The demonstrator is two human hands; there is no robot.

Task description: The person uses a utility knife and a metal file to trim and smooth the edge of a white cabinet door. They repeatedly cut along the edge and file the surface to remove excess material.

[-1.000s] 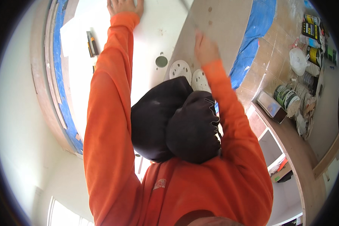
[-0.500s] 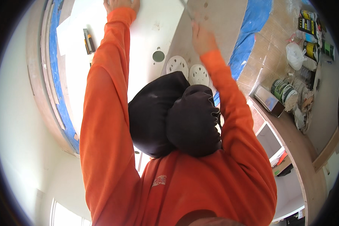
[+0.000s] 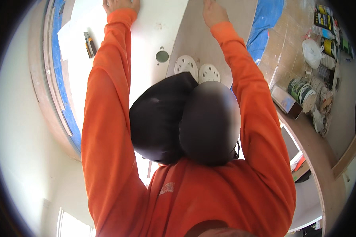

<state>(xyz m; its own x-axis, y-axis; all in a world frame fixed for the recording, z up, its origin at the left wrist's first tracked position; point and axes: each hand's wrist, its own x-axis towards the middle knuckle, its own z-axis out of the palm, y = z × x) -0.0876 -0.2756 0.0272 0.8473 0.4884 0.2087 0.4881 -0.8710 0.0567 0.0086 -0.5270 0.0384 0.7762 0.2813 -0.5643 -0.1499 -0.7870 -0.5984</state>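
My left hand (image 3: 121, 5) lies flat at the far edge of the view on a large white board (image 3: 154, 31), its fingers apart and partly cut off by the frame. A yellow-and-black utility knife (image 3: 89, 45) rests on the board, left of my left forearm. Near the board's right side is a round cut-out hole (image 3: 161, 56). My right hand (image 3: 215, 15) is closed in a pinch above the brownish-grey floor covering (image 3: 197, 41), right of the board's edge. Whatever it holds is beyond the top of the view.
White clogs (image 3: 209, 74) show just beyond my dark-clad knees (image 3: 162, 118). Blue sheeting (image 3: 265, 25) runs along the right. Farther right stand several tubs (image 3: 301, 91), a white plastic bag (image 3: 312, 53) and a metal can (image 3: 285, 102). An open shelf unit (image 3: 320, 158) curves along the lower right.
My right hand has moved farther up and away; the thin, blurred thing by its fingers is out of view now. My left hand has shifted slightly left within the view.
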